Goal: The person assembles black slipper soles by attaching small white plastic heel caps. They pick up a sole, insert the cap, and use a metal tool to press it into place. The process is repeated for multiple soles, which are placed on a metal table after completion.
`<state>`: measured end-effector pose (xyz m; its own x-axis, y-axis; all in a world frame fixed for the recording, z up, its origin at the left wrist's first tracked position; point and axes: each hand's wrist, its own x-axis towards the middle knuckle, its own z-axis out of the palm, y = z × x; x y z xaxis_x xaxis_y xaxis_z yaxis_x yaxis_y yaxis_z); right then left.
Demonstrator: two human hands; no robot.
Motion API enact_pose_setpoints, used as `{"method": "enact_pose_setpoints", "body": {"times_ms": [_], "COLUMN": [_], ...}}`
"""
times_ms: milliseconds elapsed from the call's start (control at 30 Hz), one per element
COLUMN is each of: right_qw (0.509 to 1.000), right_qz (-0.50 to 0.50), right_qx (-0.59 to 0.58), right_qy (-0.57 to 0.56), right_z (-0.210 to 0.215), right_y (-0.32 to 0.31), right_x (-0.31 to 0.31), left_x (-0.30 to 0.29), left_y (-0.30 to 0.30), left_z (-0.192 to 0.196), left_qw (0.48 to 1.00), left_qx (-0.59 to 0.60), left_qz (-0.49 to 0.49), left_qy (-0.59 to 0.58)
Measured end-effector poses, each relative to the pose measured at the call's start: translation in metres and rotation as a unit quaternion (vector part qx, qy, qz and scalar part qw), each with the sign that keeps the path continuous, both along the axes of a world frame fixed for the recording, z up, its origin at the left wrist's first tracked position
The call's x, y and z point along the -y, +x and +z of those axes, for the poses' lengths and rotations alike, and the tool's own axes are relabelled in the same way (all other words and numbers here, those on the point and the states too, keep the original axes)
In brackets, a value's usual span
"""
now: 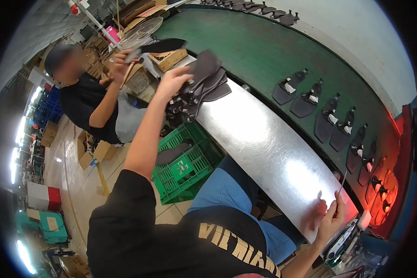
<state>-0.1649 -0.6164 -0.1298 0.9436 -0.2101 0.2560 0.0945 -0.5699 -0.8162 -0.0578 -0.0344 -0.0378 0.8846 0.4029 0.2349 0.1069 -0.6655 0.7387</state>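
Observation:
My left hand is stretched out to the far left, its fingers closed on the edge of a dark sole-shaped sandal piece, which is blurred. Under it lies a stack of similar dark sandal pieces at the far end of a shiny metal worktop. Black straps with shiny bits stick out on the stack's near side. At the lower right, over the worktop's near end, my right hand grips a thin pointed metal tool, tip upward.
Along the green conveyor belt stand several dark sandals, some under a red glow. A green crate holds a dark piece below the worktop. A co-worker at the left holds a hammer and a dark piece.

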Motion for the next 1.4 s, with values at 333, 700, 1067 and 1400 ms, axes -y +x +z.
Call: {"method": "enact_pose_setpoints", "body": {"times_ms": [333,700,1067,1400], "right_qw": [0.934,0.932,0.954,0.835], "right_qz": [-0.184,-0.177,-0.112,0.172], "right_qx": [-0.058,0.070,0.171,0.011], "right_qy": [-0.299,-0.310,-0.219,0.522], "right_z": [-0.025,-0.009,-0.008,0.011], "right_y": [-0.010,-0.013,-0.011,-0.009], "right_x": [0.084,0.058,0.010,-0.037], "left_x": [0.100,0.200,0.231,0.296], "left_y": [0.051,0.213,0.185,-0.003], "left_z": [0.002,-0.118,-0.121,-0.012], "left_qw": [0.960,0.956,0.977,0.851], "left_qx": [0.211,0.045,0.130,-0.104], "left_qz": [-0.017,-0.257,-0.149,-0.291], "left_qy": [0.185,0.137,0.079,-0.424]}}
